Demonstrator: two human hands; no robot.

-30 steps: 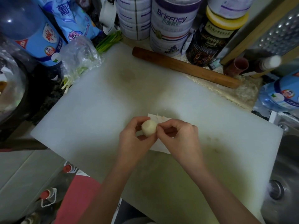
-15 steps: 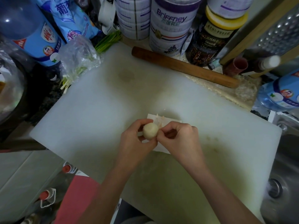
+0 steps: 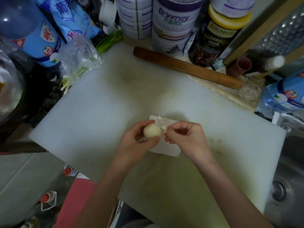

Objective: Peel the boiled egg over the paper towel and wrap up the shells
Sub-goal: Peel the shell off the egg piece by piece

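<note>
Crowded with tins and bottles along its far edge, the counter held a white cutting board with a wooden rolling pin lying at its back. Near the board's middle lay a paper towel, and just above it the left hand cupped the boiled egg — fingers closed around it. The right hand was pinched shut on a bit of shell at the egg's side; more shell fragments sat on the towel's far edge.
</note>
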